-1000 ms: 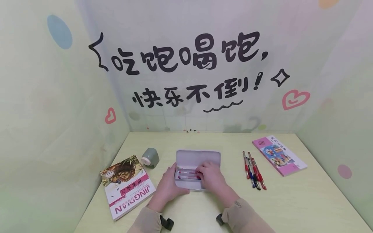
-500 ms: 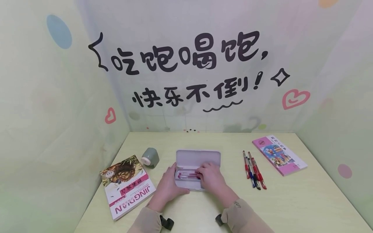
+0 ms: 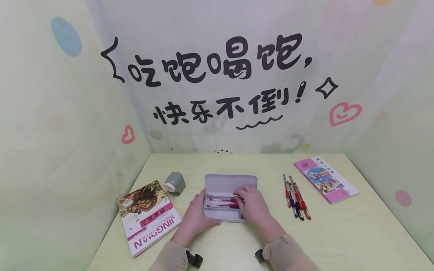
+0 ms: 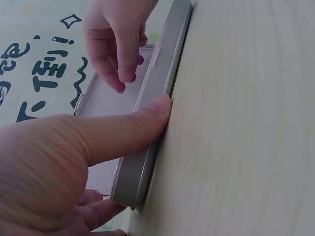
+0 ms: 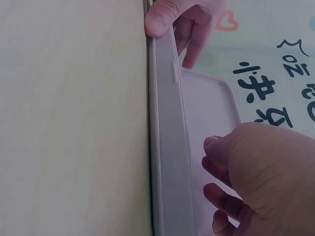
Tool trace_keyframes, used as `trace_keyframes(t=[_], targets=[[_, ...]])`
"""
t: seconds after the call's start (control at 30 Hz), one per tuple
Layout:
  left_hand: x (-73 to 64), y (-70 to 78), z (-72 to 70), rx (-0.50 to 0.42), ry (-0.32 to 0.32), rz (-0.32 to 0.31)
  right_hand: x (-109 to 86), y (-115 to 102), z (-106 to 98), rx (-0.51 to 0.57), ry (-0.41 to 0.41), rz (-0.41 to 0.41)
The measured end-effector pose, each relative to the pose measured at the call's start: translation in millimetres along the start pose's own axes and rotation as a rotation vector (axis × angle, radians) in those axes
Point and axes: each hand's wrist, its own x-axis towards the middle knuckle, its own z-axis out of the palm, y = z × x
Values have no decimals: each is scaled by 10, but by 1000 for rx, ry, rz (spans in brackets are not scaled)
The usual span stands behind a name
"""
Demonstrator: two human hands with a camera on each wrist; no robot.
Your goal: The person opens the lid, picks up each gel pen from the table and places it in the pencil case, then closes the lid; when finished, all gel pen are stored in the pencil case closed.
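An open pencil case (image 3: 222,214) with a pale lilac lid (image 3: 222,183) raised at the back lies in the middle of the table. Red pens (image 3: 222,206) lie lengthwise in its rear compartment. My left hand (image 3: 196,212) grips the case's left end, its thumb (image 4: 147,118) pressed on the front wall and the fingers round the end. My right hand (image 3: 253,203) hovers at the case's right end, over the red ends of the pens. Its fingers (image 5: 221,196) are loosely bent, and both wrist views show nothing between them. The pens are hidden in the wrist views.
Several loose gel pens (image 3: 296,201) lie to the right, with a pink-and-white book (image 3: 325,180) beyond them. On the left are a thick illustrated book (image 3: 149,218) and a grey-green pencil sharpener (image 3: 175,183). Printed walls (image 3: 210,143) close in the table's back and sides.
My right hand has shifted slightly right and drawn back from the pens, uncovering more of their red ends. The pens lie further apart in the case. The left hand has kept its hold.
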Motion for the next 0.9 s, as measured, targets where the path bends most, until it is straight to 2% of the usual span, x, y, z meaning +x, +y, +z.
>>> trace_keyframes(t=[0.23,0.67,0.9], targets=[[9,-11,11,4,2,-9,-65,236,-124,39,25,124],[19,13,9,3,-2,-10,-290,776,-435,51,130,293],[10,-4,8,3,-1,-5,-491,1023,-668,90,80,415]])
